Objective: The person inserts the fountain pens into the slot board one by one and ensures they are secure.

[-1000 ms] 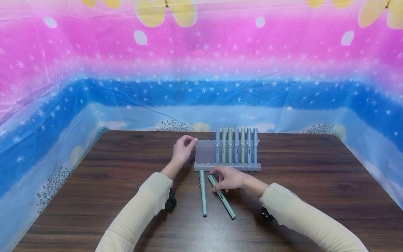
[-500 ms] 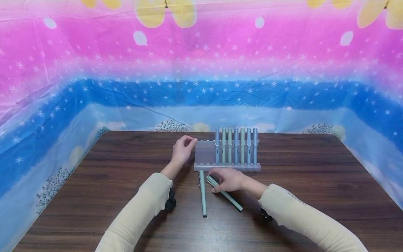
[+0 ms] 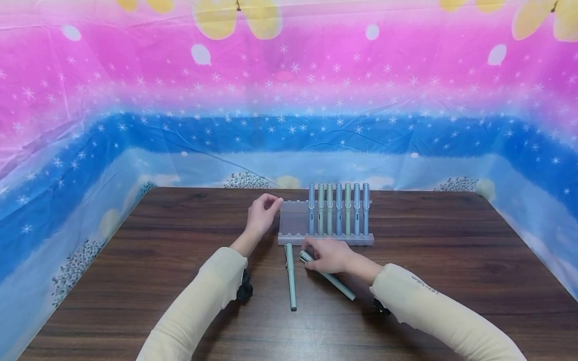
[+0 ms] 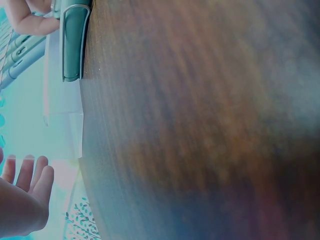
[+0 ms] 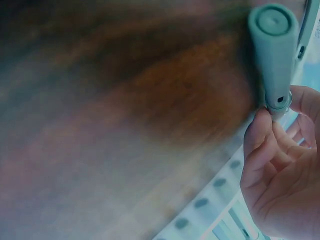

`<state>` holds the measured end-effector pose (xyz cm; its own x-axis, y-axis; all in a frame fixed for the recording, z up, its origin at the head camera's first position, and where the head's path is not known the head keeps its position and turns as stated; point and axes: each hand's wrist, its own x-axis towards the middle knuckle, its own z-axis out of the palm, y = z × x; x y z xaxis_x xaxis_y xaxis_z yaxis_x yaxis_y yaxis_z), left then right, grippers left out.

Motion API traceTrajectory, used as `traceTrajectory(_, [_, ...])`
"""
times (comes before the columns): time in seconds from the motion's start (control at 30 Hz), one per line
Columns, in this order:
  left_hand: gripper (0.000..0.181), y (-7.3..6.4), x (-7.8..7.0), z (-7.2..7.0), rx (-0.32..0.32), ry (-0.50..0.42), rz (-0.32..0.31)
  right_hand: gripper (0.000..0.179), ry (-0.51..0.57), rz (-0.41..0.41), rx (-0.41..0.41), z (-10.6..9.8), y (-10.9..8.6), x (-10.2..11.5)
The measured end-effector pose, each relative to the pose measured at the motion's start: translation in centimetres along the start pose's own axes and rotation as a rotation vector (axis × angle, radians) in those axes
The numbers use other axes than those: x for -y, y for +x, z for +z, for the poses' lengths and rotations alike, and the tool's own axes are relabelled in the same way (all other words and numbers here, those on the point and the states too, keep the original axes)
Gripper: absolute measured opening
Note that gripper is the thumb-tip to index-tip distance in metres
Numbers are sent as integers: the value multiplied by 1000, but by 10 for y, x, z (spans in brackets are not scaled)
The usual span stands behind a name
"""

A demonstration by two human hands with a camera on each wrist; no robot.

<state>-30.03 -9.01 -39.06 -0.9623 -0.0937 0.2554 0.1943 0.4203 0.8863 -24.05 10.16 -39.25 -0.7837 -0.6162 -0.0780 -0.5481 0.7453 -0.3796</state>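
Note:
With thumb and fingers at its upper left corner, my left hand (image 3: pixel 263 213) holds the clear pen rack (image 3: pixel 295 219). My right hand (image 3: pixel 330 255) pinches the clip end of a pale green capped pen (image 3: pixel 339 287), which slants across the table in front of the rack; the right wrist view shows the pen's round end (image 5: pixel 273 20) near the camera and thumb and fingers (image 5: pixel 257 131) at its far part. A second pale green pen (image 3: pixel 291 281) lies to its left, clip end towards the rack. Part of the held pen is hidden behind my right fingers.
Several blue-grey and green pens (image 3: pixel 339 210) stand side by side in the right part of the rack, clips facing me. Bare notches run along the rack's left part. A patterned cloth (image 3: pixel 289 133) hangs behind the brown wooden table (image 3: pixel 180 220).
The pen in my right hand has swung, its near end moving right and slightly away from me. The left hand, rack and other pen have stayed put.

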Motion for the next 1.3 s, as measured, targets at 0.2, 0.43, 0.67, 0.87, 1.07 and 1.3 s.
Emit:
traceTrajectory(0.2, [21,0,0,0,4,-1,-3,27,107,-13,-12,-9,1,-3])
traceTrajectory(0.43, [21,1,0,0,7,0,-5,29,266,-81,-34,-23,2,-9])
traceTrajectory(0.67, [22,1,0,0,13,-5,-11,34,420,-143,-57,-34,3,-15])
traceTrajectory(0.87, [22,1,0,0,10,-3,-16,33,485,-106,-75,-42,2,-18])
traceTrajectory(1.07, [22,1,0,0,10,-2,-14,31,524,-82,-113,-58,-5,-7])
traceTrajectory(1.3, [22,0,0,0,6,2,-9,32,550,-54,-184,-73,-10,8])
